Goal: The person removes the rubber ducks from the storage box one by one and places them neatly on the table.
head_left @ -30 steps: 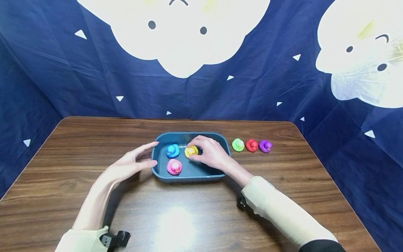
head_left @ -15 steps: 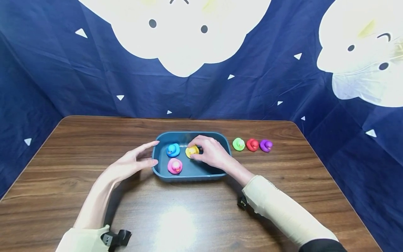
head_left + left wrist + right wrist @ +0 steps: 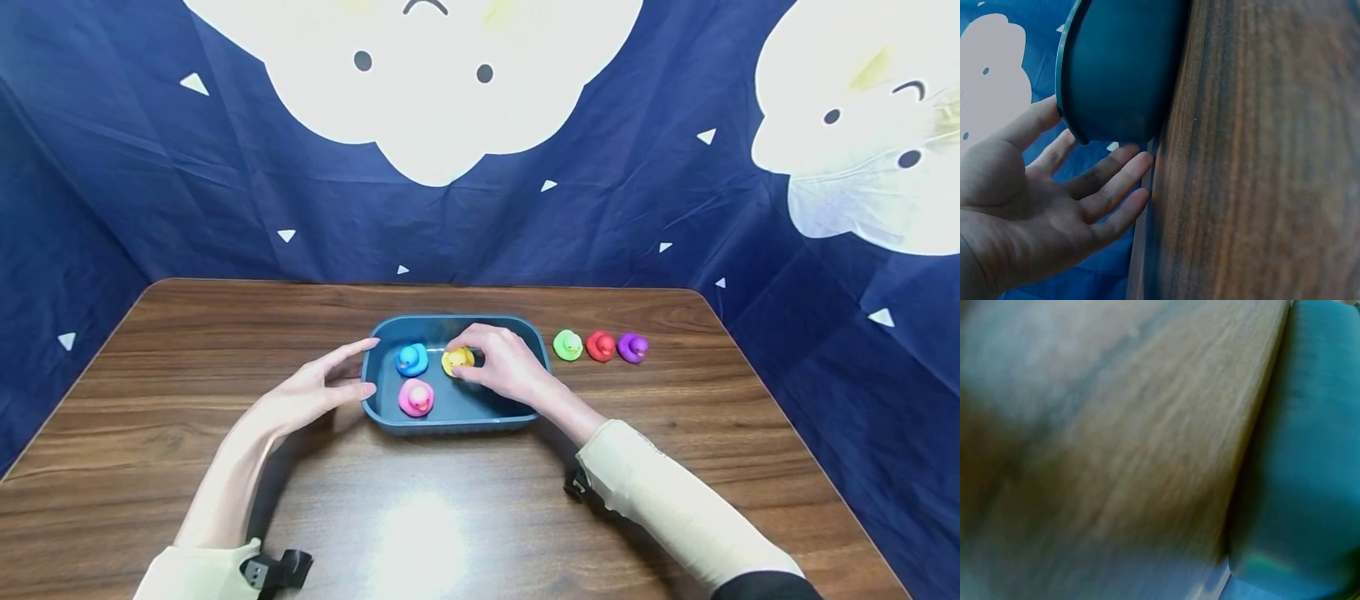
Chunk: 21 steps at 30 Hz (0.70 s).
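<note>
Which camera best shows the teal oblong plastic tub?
The head view: the tub shows its rim and inside, partly behind the right hand. Left wrist: outer wall, some rim; right wrist: only blurred outer wall.

No text (legible, anyway); no numbers

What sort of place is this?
Hard to be sure, but it looks like a tabletop play or filming corner: a wood-grain table, a dark blue cloth with white cloud faces behind it, and colorful toy ducks in and beside a blue tub.
</note>
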Each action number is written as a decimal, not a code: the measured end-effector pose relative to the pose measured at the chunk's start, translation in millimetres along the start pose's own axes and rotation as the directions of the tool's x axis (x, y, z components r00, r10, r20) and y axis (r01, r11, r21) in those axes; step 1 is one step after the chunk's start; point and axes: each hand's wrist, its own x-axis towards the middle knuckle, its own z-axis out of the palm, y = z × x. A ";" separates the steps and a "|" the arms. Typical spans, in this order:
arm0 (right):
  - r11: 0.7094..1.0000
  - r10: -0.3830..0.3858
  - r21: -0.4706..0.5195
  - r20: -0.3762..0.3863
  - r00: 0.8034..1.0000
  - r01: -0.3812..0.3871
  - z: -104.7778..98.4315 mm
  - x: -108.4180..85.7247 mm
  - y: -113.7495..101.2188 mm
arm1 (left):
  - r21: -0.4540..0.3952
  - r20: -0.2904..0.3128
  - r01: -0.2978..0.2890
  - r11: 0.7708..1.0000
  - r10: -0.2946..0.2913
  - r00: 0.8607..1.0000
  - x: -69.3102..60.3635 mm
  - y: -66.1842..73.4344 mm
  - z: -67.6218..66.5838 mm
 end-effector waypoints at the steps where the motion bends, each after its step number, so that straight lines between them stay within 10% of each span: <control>1: 1.000 0.004 0.005 -0.003 1.000 -0.004 -0.4 -0.1 -0.1 | 0.002 -0.001 -0.002 1.000 0.002 1.000 0.1 0.0 0.1; 21: 0.996 -0.085 0.001 -0.130 0.988 0.086 -3.6 -2.6 -0.9 | 0.019 0.004 0.010 1.000 -0.010 1.000 0.1 0.5 -0.2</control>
